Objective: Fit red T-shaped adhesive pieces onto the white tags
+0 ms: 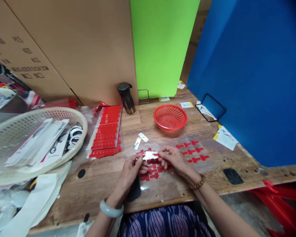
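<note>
My left hand point(131, 170) pinches the left end of a small white card point(150, 155), raised a little above the table. At the card's right end, the closed fingertips of my right hand point(174, 158) are on a small red sticker point(156, 155), which touches or overlaps the card. Beneath both hands lies a clear sheet with several red T-shaped stickers point(153, 172). Another clear sheet with red stickers point(192, 151) lies to the right of my right hand. Two small white cards point(143, 137) rest on the table just beyond my hands.
A red basket point(170, 118) stands behind the hands. Stacked red sticker sheets point(106, 128), a dark bottle point(127, 98) and a cream basket point(82, 138) of printed cards are to the left. Green point(162, 46) and blue panels point(249, 82) and a cardboard box point(88, 49) bound the back.
</note>
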`<move>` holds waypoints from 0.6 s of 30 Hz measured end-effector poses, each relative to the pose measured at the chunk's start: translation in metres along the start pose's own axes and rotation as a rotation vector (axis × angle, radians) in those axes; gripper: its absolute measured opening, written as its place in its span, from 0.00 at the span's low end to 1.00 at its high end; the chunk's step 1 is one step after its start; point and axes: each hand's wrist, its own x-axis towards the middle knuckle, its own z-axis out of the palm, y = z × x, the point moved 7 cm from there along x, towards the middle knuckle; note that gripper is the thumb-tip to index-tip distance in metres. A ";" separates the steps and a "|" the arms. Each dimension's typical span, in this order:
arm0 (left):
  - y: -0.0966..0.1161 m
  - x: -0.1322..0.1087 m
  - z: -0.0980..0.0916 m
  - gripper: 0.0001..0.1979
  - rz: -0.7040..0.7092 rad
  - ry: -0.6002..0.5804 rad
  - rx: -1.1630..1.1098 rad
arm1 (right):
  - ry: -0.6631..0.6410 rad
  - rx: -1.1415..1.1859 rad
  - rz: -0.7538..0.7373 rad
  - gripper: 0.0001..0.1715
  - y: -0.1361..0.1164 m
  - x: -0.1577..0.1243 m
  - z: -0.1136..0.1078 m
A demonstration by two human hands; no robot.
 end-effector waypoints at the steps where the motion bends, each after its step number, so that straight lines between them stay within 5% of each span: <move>1: 0.007 0.007 -0.010 0.17 0.080 0.070 0.135 | 0.060 0.069 -0.039 0.15 -0.014 0.005 -0.008; 5: 0.037 0.037 -0.035 0.14 0.335 0.315 0.794 | 0.159 0.365 -0.211 0.15 -0.066 0.021 -0.025; 8: 0.044 0.063 -0.041 0.14 0.333 0.328 0.889 | 0.200 0.343 -0.239 0.20 -0.076 0.024 -0.026; 18: 0.051 0.112 -0.036 0.04 0.223 0.237 0.918 | 0.197 -0.309 -0.140 0.12 0.000 -0.003 -0.022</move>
